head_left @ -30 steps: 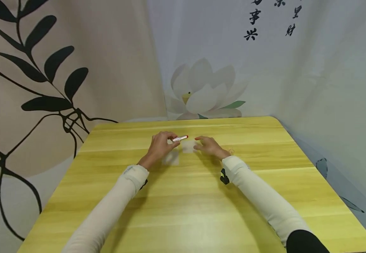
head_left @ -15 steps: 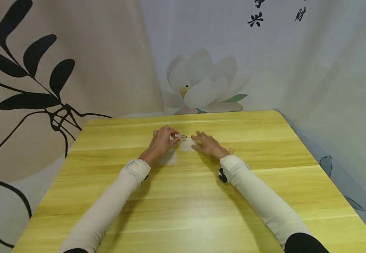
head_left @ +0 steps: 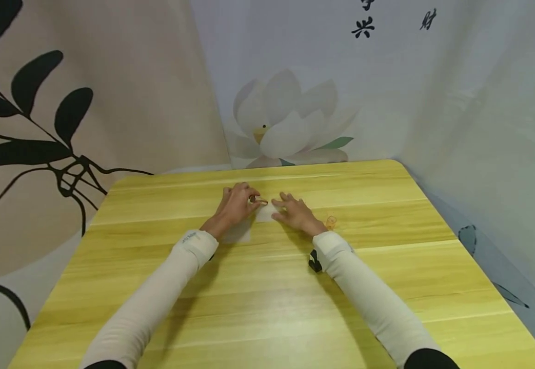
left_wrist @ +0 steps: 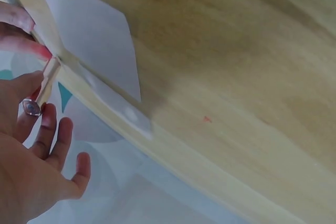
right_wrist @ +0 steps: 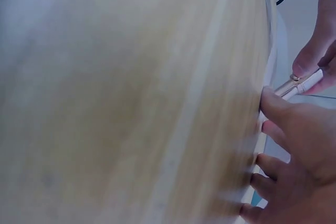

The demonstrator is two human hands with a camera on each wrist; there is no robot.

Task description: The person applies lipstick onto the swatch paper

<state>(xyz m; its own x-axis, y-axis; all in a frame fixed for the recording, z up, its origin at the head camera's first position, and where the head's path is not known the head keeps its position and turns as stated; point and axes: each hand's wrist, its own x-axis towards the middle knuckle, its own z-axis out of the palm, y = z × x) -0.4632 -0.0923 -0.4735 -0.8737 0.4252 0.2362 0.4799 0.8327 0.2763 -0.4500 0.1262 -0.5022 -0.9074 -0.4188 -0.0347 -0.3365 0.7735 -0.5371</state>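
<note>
My left hand [head_left: 237, 204] pinches a slim lipstick [head_left: 260, 201] between thumb and fingers, its tip pointing toward the right hand. In the left wrist view the lipstick [left_wrist: 48, 80] reaches down to the paper's edge, with a shiny round end near the palm. My right hand [head_left: 296, 212] lies with spread fingers over a small white sheet of paper [head_left: 265, 214]; a fingertip there looks reddened in the left wrist view. A second white sheet [head_left: 238, 234] lies nearer, below the left hand. The right wrist view shows the right thumb [right_wrist: 274, 103] close by the lipstick [right_wrist: 307, 83].
A yellow wood-grain table [head_left: 249, 307] spans the foreground, with its far edge just beyond the hands. An orange scribbled mark [head_left: 331, 221] shows beside the right wrist, and a small red mark [left_wrist: 207, 119] on the tabletop. Printed curtains [head_left: 304, 61] hang behind.
The lipstick has lowered and turned, its tip coming down toward the far paper. The right hand has moved slightly left, nearer to it. The head view has tilted down slightly.
</note>
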